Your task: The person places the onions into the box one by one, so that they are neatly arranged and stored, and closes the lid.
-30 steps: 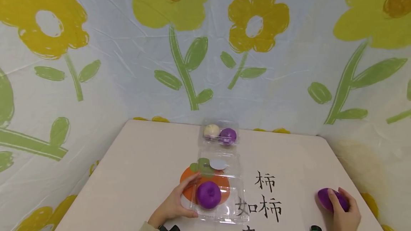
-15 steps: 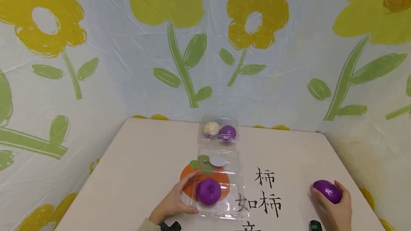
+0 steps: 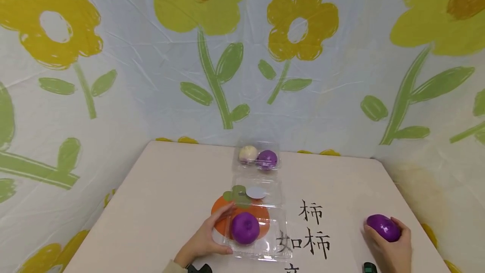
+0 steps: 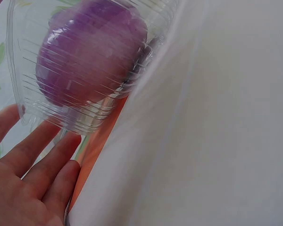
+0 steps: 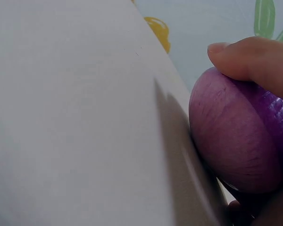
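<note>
Left hand (image 3: 206, 237) touches the left edge of an open clear plastic clamshell box (image 3: 274, 247). Its thumb and index finger are spread apart along that edge, and in the left wrist view the straight fingers (image 4: 56, 160) lie against the ridged side. Inside the box sits a round purple thing (image 3: 245, 227) with a dimple on top, pressed close to the left wall. Right hand (image 3: 395, 243) grips another round purple thing (image 3: 383, 227) near the table's right side. Its surface is glossy on one part and paler, streaked on another (image 5: 231, 136).
A second clear box (image 3: 242, 169) at the table's back holds a cream round thing (image 3: 248, 154) and a purple one (image 3: 267, 160). The white tabletop (image 3: 170, 180) bears an orange persimmon print (image 3: 221, 205) and black characters (image 3: 318, 243). Flowered cloth walls (image 3: 333, 125) enclose it.
The right hand has turned its purple thing and shifted slightly left and away; its glossy side now faces up. The left hand and the boxes stay in place.
</note>
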The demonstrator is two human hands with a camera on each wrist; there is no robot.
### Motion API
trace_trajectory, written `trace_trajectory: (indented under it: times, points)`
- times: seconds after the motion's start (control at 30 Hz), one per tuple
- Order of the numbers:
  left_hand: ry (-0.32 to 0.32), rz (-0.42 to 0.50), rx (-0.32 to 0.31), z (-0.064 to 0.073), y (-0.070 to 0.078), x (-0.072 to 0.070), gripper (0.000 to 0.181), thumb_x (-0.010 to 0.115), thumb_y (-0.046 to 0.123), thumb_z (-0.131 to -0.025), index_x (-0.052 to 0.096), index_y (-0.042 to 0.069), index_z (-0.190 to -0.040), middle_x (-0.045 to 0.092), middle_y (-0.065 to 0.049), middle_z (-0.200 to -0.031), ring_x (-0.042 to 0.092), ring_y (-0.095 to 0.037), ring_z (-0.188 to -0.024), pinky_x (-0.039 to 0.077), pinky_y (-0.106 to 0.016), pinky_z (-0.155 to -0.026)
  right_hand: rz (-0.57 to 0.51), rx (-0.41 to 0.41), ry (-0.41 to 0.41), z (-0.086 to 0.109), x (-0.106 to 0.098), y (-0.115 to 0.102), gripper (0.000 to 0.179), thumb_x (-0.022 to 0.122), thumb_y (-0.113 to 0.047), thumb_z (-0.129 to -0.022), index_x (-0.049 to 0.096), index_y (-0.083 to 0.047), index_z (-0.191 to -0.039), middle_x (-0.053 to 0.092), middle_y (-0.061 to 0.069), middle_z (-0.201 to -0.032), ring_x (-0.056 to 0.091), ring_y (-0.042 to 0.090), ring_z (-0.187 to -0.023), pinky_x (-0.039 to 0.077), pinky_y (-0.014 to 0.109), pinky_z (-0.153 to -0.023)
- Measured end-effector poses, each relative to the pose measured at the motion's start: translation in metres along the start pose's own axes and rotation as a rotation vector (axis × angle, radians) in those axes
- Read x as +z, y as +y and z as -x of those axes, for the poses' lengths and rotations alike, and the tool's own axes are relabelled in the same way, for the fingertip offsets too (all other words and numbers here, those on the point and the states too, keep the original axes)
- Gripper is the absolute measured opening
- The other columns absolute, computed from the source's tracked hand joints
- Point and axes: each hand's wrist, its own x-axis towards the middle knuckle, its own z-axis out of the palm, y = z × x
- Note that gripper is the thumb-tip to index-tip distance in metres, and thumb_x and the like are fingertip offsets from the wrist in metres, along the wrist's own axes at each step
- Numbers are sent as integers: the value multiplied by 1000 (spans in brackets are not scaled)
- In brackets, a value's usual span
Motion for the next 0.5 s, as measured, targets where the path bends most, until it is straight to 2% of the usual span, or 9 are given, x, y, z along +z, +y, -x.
trace_trajectory:
  times: [0.3,0.5]
  points:
    - [1,3,18,1,-1,-2,110,91,15,-69,24,-6,-153,39,-29,-150,41,-42,-136,32,-32,-115,-27,10,-13,4,7,-1,101,81,-38,-83,18,-18,-159,21,22,-159,25,42,-141,25,63,-113]
    - [-1,16,13,3,-2,-2,110,91,16,-69,24,-4,-153,38,-29,-150,40,-42,-136,31,-31,-115,-42,-53,-51,12,20,-7,97,81,-33,-84,21,-20,-159,26,20,-156,27,39,-139,27,60,-113]
